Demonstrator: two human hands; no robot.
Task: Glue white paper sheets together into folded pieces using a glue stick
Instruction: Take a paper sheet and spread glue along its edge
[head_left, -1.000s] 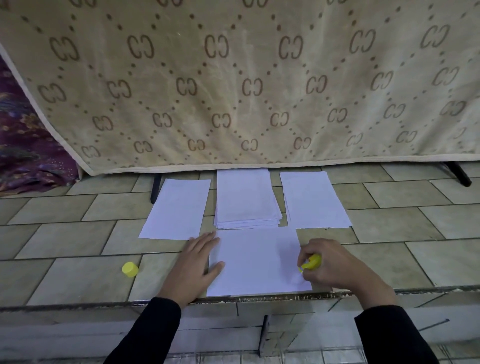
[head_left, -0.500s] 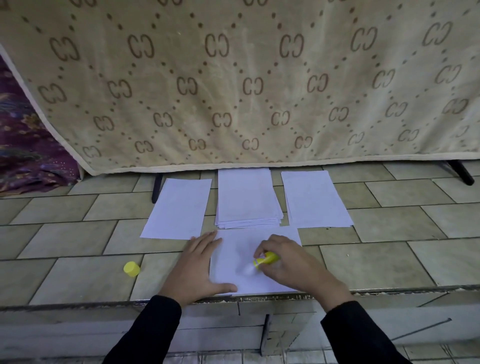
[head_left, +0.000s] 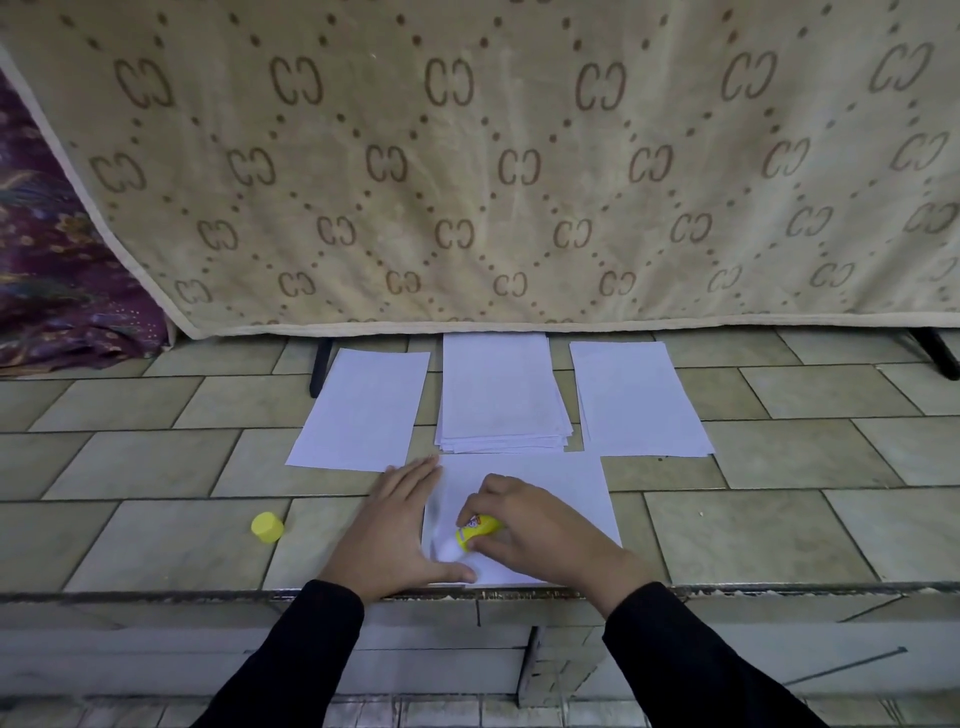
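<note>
Beige cloth (head_left: 519, 156): hangs as a backdrop beyond both hands and fills the upper half of the view. It has brown paired-letter motifs, dotted diamond lines and a pale hem.

Tiled surface (head_left: 156, 467): greenish rectangular tiles under both hands. Its worn front edge runs just below the wrists.

Purple fabric (head_left: 52, 260): patterned and bunched, far out to the left of the left hand.

Paper stack (head_left: 501, 395): white, many sheets with slightly fanned lower edges, straight ahead of the two hands.

Right sheet (head_left: 636, 400): white and flat, ahead of the right hand, just beside the stack. Whether it is one sheet or several cannot be told.

Left sheet (head_left: 361, 410): white and slightly angled, ahead of the left hand.

Working sheet (head_left: 571, 493): white, plain and uncreased. It lies flat beneath both hands, its far edge just short of the stack.

Left hand (head_left: 395, 530): palm down with fingers straight and together. It presses the working sheet's left edge, and the thumb reaches along the near edge.

Right hand (head_left: 540, 530): fingers curled round the glue stick, over the sheet's left half. Black sleeves cover both forearms.

Glue stick (head_left: 480, 530): uncapped, with a yellow barrel and a printed label. It is tilted low, and its white tip is blurred, down at the sheet close to the left thumb.

Yellow cap (head_left: 267, 527): a small cylinder on the tiles, well left of the left hand.
</note>
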